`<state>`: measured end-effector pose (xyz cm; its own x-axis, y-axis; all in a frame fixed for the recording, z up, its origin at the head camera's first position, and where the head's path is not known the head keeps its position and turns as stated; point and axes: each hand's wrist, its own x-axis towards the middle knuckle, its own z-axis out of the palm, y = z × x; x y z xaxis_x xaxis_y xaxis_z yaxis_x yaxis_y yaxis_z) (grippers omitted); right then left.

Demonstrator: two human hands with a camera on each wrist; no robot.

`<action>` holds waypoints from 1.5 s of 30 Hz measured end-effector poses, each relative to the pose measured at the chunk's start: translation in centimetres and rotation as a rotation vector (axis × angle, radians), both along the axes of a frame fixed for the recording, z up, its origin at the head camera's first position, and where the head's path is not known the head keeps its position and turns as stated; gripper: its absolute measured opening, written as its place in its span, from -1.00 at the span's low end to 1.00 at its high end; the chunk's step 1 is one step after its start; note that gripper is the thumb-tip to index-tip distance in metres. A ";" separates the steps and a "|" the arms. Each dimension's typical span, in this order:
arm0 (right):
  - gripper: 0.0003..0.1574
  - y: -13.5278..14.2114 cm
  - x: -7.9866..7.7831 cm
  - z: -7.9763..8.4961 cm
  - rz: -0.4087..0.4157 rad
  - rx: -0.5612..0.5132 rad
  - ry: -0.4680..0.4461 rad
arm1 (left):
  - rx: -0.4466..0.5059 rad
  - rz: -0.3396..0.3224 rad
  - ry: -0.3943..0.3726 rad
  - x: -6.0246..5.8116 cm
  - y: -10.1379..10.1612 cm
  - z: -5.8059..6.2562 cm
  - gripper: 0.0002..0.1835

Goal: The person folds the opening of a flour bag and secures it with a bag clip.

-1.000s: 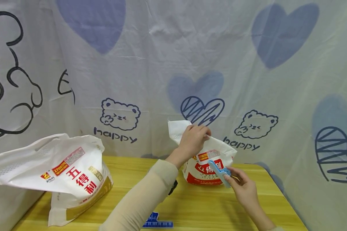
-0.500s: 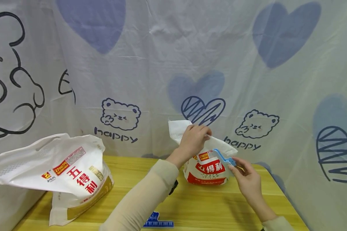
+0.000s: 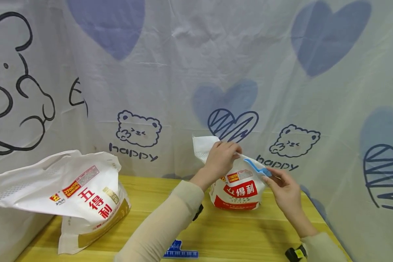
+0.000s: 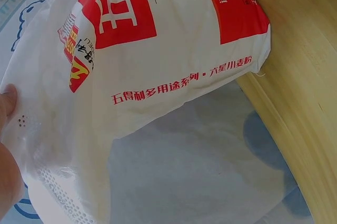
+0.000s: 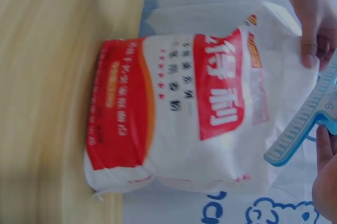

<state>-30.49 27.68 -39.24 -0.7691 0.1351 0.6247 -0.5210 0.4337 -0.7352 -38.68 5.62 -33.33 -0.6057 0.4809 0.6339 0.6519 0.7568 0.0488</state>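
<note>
One table (image 3: 245,236) carries a gold-based sack (image 3: 93,198) at its left edge and a red-based sack (image 3: 237,193) near its far edge: two sacks in all. Clips make two as well, one light blue clip (image 3: 258,168) and one dark blue clip (image 3: 181,253) toward the near edge. I see two hands, one left hand (image 3: 220,158), one right hand (image 3: 286,189). The hanging cloth (image 3: 183,80) shows me two small bears (image 3: 139,129).

Head view from well back, forward and down; wrist views near, red-based bag (image 5: 181,118) in both.
</note>
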 end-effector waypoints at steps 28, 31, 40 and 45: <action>-0.70 2.5 -4.7 4.1 0.059 -0.081 0.008 | -0.003 0.007 0.071 -0.1 -0.5 -0.3 -0.83; -0.66 2.7 -4.9 4.3 0.061 -0.046 -0.044 | 0.007 0.011 0.089 -0.3 -0.6 -0.4 -0.81; -0.57 2.4 -5.8 4.3 0.061 0.067 -0.135 | 0.041 0.001 0.103 -0.5 -0.9 -0.4 -0.81; -0.61 2.3 -6.1 4.0 0.080 0.065 -0.134 | 0.052 -0.005 0.097 -0.5 -1.1 -0.3 -0.83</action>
<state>-36.55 29.94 -35.25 -0.8528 0.0328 0.5213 -0.4549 0.4437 -0.7721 -39.16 4.56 -33.61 -0.5383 0.4486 0.7134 0.6591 0.7517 0.0246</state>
